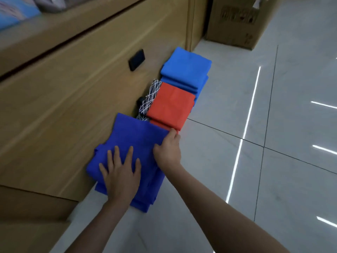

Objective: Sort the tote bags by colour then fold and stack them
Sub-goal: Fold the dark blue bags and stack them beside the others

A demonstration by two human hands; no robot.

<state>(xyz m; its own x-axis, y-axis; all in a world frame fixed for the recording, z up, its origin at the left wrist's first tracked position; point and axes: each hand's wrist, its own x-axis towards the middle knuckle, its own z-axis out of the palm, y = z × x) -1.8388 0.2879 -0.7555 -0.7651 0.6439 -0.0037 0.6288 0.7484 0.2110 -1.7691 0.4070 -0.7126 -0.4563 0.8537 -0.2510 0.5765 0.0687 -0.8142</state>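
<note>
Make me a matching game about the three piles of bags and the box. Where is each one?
Things:
1. dark blue stack
2. orange stack
3. light blue stack
4. cardboard box

Places:
A. in the middle of the row
B. nearest, with the left hand flat on top and the right hand at its edge
C. on the floor, past the far end of the row
D. the farthest pile in the row

Pairs: 1-B, 2-A, 3-D, 4-C
</note>
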